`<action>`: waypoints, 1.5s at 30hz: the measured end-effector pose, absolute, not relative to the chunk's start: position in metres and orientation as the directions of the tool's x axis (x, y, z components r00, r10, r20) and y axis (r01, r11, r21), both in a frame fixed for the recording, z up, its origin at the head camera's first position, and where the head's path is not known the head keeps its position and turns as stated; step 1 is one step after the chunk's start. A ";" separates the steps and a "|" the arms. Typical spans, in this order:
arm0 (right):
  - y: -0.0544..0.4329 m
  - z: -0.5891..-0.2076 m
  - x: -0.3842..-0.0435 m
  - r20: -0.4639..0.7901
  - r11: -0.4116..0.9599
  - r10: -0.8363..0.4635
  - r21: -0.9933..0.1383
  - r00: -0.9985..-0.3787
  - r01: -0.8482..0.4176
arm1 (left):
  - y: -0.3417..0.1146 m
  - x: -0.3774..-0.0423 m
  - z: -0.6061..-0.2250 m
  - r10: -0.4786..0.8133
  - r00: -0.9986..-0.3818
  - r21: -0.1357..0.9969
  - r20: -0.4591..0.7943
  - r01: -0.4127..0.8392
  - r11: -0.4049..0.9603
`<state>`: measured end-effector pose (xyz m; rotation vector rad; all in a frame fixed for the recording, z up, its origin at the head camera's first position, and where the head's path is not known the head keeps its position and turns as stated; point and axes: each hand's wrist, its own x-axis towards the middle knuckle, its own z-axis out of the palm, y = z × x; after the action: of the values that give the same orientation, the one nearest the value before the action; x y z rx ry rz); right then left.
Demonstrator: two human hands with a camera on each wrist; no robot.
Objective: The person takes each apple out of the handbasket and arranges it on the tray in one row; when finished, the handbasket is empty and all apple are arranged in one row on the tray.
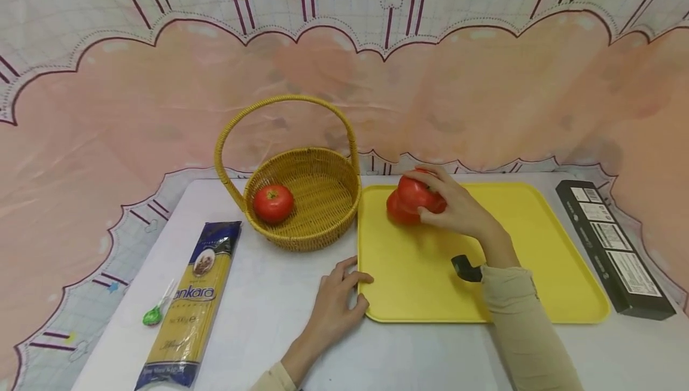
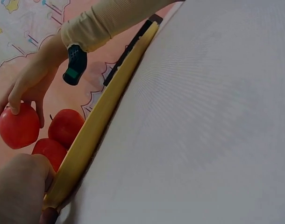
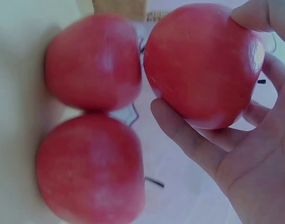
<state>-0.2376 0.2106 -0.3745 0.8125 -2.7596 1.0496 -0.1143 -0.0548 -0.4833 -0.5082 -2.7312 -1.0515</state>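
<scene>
My right hand (image 1: 457, 208) grips a red apple (image 3: 203, 65), thumb on one side and fingers on the other. Two more red apples (image 3: 93, 63) (image 3: 91, 170) rest on the yellow tray (image 1: 420, 277) at its back left, just under the held one. Wrist views show the held apple apart from the tray; from the head it partly hides the other two. My left hand (image 1: 339, 298) lies at the tray's left edge with loosely bent fingers, fingertips touching the rim. In the left wrist view that hand (image 2: 21, 186) hides part of one apple.
Left of the tray stands a wicker basket (image 1: 323, 229) with a tall handle, a red tomato (image 1: 273, 204) inside it. Further left lie a pasta packet (image 1: 191, 307) and a green lollipop (image 1: 153, 316). A long black box (image 1: 613, 247) lies along the tray's right side.
</scene>
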 end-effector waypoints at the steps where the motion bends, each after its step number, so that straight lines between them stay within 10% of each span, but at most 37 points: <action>1: 0.214 -0.375 -0.236 0.251 0.631 -0.441 -0.597 -0.862 -0.496 | -0.054 -0.113 -0.484 0.258 -0.926 0.619 0.275 0.376 0.690; 45: 0.270 -0.366 -0.240 0.266 0.685 -0.231 -0.639 -0.936 -0.351 | -0.056 -0.115 -0.481 0.263 -0.918 0.612 0.297 0.395 0.686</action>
<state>-0.2400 0.2696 -0.3662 0.4747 -2.7300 1.0867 -0.1152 -0.0565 -0.4814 -0.5343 -2.7110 -1.0482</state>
